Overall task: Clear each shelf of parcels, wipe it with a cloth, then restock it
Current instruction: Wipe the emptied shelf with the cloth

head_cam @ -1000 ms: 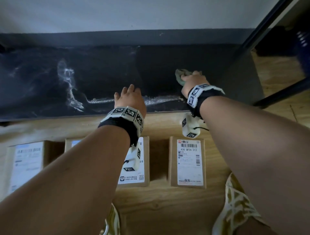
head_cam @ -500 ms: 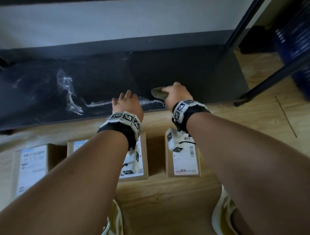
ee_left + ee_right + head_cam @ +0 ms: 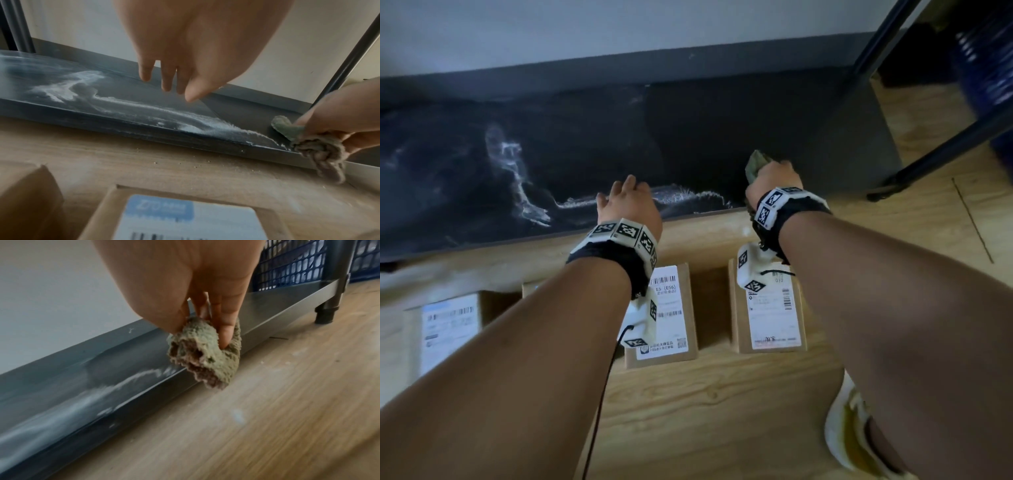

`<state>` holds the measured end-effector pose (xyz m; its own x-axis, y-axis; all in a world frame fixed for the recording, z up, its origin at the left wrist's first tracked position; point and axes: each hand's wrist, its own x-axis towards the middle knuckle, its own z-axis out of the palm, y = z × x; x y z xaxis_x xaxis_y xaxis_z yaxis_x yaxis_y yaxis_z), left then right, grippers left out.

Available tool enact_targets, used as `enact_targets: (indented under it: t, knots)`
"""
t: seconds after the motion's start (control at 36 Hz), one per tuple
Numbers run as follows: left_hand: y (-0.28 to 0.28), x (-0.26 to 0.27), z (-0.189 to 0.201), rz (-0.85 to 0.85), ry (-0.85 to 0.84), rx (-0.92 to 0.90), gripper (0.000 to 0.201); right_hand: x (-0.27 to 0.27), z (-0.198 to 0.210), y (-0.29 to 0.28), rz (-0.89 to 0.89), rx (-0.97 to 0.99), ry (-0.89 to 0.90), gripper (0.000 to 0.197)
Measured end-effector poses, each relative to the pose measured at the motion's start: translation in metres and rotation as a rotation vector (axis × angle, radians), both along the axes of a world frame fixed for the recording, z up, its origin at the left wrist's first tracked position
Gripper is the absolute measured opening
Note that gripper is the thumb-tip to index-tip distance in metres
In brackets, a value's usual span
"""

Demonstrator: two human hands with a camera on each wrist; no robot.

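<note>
The low black shelf (image 3: 722,130) lies empty, streaked with white dust (image 3: 681,197) along its front edge. My right hand (image 3: 770,178) grips a bunched green-brown cloth (image 3: 203,356) at the shelf's front edge, right of the dust line; part of the cloth (image 3: 320,154) hangs over the edge. My left hand (image 3: 626,202) hovers over the front edge of the shelf (image 3: 144,104) with fingers (image 3: 166,76) straight and holding nothing. Three brown parcels with labels sit on the floor before the shelf: left (image 3: 448,325), middle (image 3: 671,315), right (image 3: 770,308).
A wooden floor (image 3: 722,411) runs under the parcels, with crumbs near the shelf edge. A black rack post and foot (image 3: 887,186) stand at the shelf's right end. A blue mesh crate (image 3: 292,261) sits behind it. My shoe (image 3: 859,435) is at lower right.
My right hand has carried the cloth from the back of the shelf to its front edge and then rightward along it. My left hand has stayed at the front edge.
</note>
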<state>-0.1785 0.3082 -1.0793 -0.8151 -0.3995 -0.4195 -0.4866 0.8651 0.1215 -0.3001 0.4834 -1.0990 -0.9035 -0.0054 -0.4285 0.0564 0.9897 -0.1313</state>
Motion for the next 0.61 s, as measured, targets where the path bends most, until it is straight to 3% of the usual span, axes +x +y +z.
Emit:
enact_targets:
  t: [0.44,0.61]
  knots:
    - [-0.073,0.040,0.011,-0.104,0.000,-0.019,0.060,0.070,-0.002,-0.114,0.100,-0.093,-0.057,0.042]
    - [-0.091,0.049,0.016,-0.138,0.028,-0.049,0.056,0.084,0.001,-0.136,0.088,-0.236,-0.104,0.038]
